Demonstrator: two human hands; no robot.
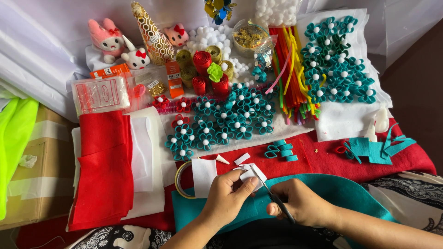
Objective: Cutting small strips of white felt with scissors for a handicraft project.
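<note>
My left hand pinches white felt piece just above teal felt sheet. My right hand closed around scissors; handles hidden in fist, blades meet white piece. I can't make out cut line. Forearms cut off below.

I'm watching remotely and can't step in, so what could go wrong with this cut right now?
1. The left hand pinches a small white felt piece right at the scissors in the right hand; fingertips could get nicked.
2. The piece is small, so it may twist and cut crooked.
3. Offcuts could scatter among the white scraps nearby.
</note>
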